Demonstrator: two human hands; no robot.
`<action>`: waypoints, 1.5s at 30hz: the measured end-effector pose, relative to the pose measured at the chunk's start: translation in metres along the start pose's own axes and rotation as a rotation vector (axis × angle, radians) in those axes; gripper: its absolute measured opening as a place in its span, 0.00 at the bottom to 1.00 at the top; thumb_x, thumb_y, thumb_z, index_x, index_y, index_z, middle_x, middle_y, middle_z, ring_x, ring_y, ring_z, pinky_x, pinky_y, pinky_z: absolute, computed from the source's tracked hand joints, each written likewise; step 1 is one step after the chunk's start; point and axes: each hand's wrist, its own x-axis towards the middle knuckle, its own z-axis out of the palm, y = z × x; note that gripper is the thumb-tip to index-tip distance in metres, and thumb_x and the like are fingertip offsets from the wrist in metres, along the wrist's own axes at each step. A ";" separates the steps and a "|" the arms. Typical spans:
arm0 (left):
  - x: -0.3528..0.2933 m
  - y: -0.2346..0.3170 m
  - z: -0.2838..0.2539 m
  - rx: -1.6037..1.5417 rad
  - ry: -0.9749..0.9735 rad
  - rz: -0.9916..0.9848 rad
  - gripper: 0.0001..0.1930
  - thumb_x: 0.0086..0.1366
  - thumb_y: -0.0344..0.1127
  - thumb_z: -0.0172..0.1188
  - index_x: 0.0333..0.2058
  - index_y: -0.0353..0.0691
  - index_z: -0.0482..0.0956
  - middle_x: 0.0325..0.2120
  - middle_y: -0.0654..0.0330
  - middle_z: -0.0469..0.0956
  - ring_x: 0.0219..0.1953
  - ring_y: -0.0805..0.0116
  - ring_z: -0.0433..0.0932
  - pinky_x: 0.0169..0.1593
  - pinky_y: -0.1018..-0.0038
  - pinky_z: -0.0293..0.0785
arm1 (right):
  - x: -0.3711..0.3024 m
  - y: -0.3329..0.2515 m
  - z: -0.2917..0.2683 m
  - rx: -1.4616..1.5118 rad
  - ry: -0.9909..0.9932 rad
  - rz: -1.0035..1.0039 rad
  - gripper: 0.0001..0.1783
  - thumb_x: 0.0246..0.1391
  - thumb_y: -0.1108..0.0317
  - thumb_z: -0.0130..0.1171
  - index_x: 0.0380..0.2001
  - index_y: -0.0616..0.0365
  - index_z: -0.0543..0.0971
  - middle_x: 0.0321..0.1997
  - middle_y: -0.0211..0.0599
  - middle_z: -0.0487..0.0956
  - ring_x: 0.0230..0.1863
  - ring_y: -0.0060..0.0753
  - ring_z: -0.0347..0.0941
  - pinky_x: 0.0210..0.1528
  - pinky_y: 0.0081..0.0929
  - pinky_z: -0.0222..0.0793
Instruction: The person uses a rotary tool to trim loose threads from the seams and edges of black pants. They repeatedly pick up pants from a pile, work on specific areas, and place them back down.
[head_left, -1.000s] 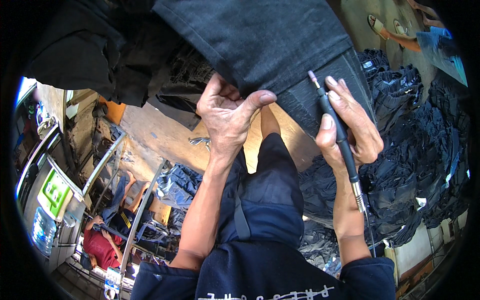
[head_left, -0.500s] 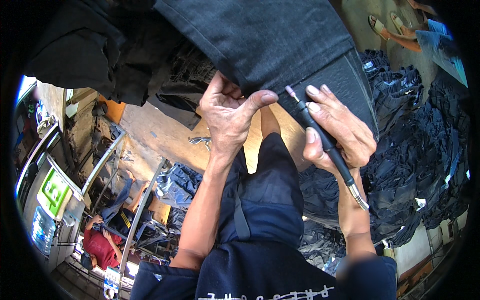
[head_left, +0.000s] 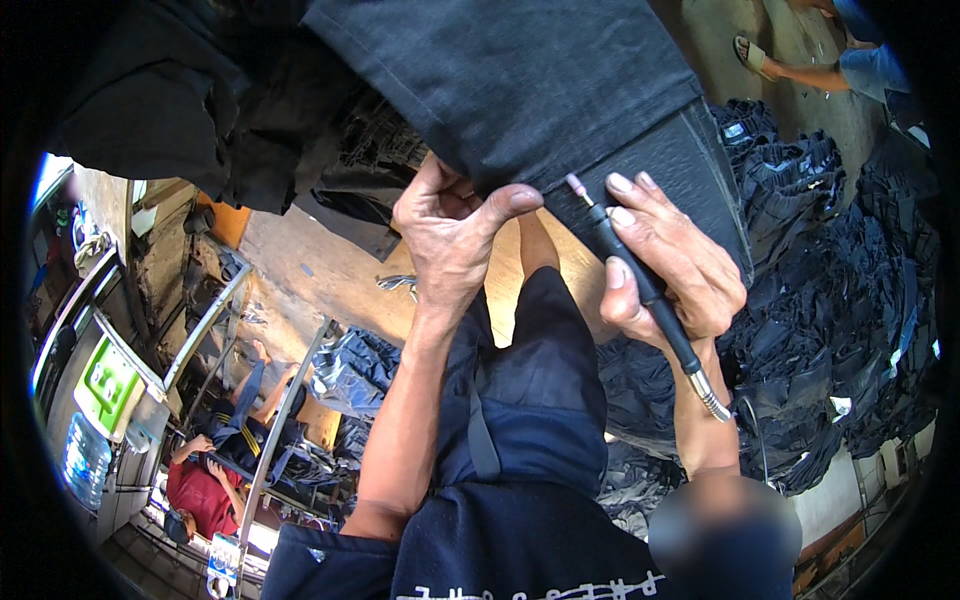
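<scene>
Lining up tool w/ edge of cloth on board, it seems: R hand grips tool, tip just beside edge; L hand curls at cloth, hold unclear. Next pass prob. calls for taut cloth, light touch.

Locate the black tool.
In the head view, right of centre: the black tool is in the right hand, its tip by the edge of the dark cloth.

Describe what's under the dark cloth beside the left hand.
A dark, scuffed, flat board shows past the hem of the dark cloth. The cloth covers the rest, so anything else beneath it cannot be seen.
</scene>
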 end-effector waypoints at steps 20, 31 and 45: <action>0.020 -0.063 -0.007 -0.433 0.109 -0.214 0.16 0.60 0.11 0.68 0.46 0.33 0.84 0.42 0.57 0.90 0.42 0.68 0.89 0.49 0.72 0.87 | 0.008 0.019 -0.020 0.003 0.064 0.045 0.16 0.54 0.75 0.67 0.45 0.74 0.88 0.43 0.58 0.91 0.54 0.57 0.91 0.65 0.55 0.84; 0.015 -0.075 -0.011 -0.418 0.100 -0.194 0.14 0.66 0.15 0.66 0.49 0.32 0.83 0.43 0.59 0.90 0.37 0.73 0.86 0.41 0.77 0.80 | 0.009 0.016 -0.017 0.087 -0.167 -0.082 0.17 0.61 0.70 0.71 0.49 0.71 0.87 0.41 0.56 0.90 0.53 0.62 0.90 0.63 0.60 0.85; 0.019 -0.098 -0.040 -0.431 -0.131 -0.146 0.22 0.69 0.20 0.70 0.60 0.37 0.79 0.61 0.53 0.85 0.63 0.60 0.85 0.70 0.59 0.82 | 0.006 0.015 -0.015 0.004 -0.040 -0.030 0.17 0.51 0.76 0.70 0.46 0.70 0.90 0.44 0.55 0.91 0.54 0.57 0.91 0.64 0.54 0.85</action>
